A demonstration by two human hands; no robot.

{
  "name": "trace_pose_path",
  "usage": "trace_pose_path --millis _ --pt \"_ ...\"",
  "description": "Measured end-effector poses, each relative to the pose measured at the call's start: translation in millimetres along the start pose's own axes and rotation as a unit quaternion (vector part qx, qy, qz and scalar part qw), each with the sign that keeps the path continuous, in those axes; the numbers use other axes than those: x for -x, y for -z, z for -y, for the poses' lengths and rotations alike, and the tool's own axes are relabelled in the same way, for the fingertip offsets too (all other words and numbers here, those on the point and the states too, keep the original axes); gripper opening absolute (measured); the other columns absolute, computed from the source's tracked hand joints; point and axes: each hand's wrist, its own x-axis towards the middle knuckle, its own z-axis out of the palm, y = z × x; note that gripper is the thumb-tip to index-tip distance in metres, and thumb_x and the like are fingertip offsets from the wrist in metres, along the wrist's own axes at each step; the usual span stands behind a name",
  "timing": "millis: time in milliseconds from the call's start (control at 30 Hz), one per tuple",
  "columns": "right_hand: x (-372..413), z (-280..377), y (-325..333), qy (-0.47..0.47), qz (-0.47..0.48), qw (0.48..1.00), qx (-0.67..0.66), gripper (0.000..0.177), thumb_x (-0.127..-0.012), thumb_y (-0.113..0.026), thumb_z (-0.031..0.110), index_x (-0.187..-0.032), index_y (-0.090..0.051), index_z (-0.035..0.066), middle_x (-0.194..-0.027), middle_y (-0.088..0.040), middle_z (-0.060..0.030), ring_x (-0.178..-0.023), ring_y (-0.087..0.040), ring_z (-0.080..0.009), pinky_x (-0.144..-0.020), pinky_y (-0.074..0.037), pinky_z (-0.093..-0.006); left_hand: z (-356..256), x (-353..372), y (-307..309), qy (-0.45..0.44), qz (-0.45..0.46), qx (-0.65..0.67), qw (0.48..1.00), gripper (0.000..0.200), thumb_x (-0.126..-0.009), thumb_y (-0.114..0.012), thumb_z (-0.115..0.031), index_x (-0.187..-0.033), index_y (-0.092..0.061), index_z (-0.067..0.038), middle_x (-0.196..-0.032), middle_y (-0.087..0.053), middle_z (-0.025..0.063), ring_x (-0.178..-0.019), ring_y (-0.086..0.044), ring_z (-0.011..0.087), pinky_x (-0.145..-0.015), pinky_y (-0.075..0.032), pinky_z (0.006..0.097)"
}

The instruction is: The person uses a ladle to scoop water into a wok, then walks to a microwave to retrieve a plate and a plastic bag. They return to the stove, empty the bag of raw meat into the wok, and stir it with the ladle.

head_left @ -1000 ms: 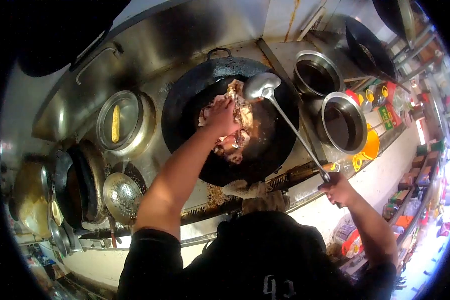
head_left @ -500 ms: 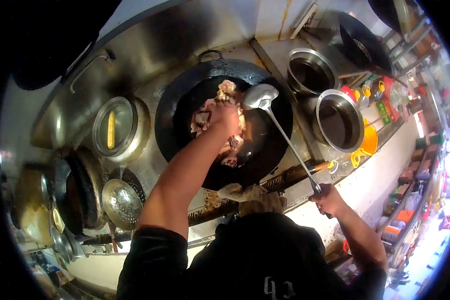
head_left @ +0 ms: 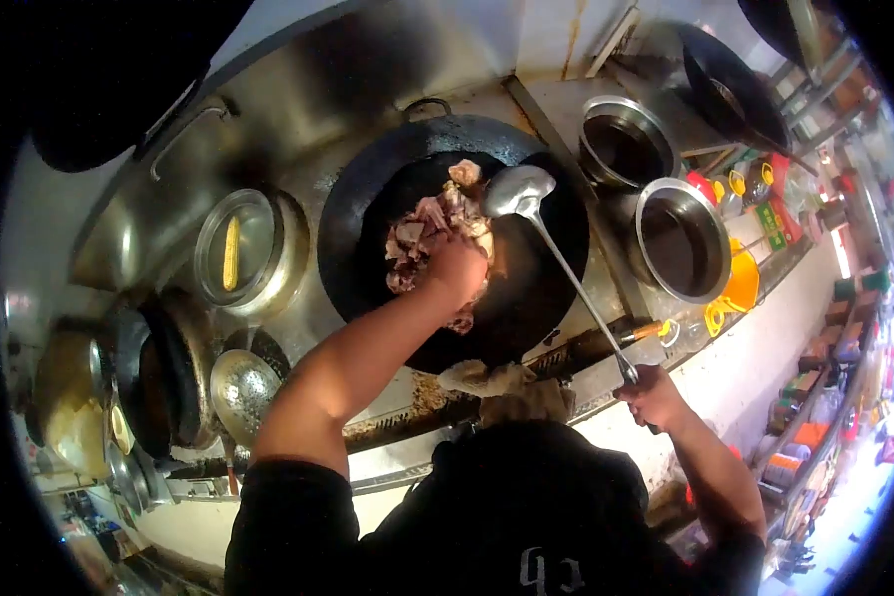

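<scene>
A large black wok (head_left: 536, 288) holds a heap of meat pieces (head_left: 422, 233), some pinkish, some pale. My left hand (head_left: 458, 268) reaches into the wok and lies on the right part of the heap; its fingertips are hidden among the meat. In my right hand (head_left: 656, 397), closed at the wok's lower right, is the handle end of a long metal ladle (head_left: 519, 191). The ladle's bowl hangs beside the upper right of the meat.
Two metal pots of dark liquid (head_left: 626, 149) (head_left: 680, 241) stand right of the wok. To the left are a pot with a yellow corn-like piece (head_left: 231, 254) and a perforated skimmer (head_left: 244, 390). Folded cloths (head_left: 526, 397) lie at the front edge. Bottles (head_left: 733, 189) stand farther right.
My left hand has moved down a little relative to the meat, uncovering more pieces above it. The whole view has shifted slightly. My right hand still grips the ladle.
</scene>
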Motion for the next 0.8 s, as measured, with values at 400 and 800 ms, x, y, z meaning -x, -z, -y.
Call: trace_pose_path --millis 400,800 --pt "32.6 49.3 -21.9 0.058 -0.018 0.995 0.078 0.016 -0.08 -0.066 0.006 -0.077 -0.053 -0.002 -0.054 -0.05 -0.006 -0.04 -0.048 -0.0131 -0.036 -0.037 -0.0275 0.7 -12.5 -39.0 0.124 -0.121 0.193 0.966 0.042 -0.093 -0.047 -0.031 -0.122 -0.056 -0.001 -0.13 -0.052 0.0179 -0.124 -0.047 0.0327 -0.103 -0.039 0.0446" --pt "31.9 31.6 -19.2 0.038 -0.036 0.996 0.069 0.018 -0.081 -0.068 0.005 -0.079 -0.051 -0.002 -0.056 -0.051 -0.006 -0.041 -0.049 -0.0141 -0.037 -0.04 -0.0282 33.9 -5.0 5.1 0.014 0.039 0.119 0.992 0.034 -0.09 -0.049 -0.014 -0.124 -0.054 -0.012 -0.141 -0.043 0.0141 -0.129 -0.042 0.0373 -0.101 -0.043 0.0457"
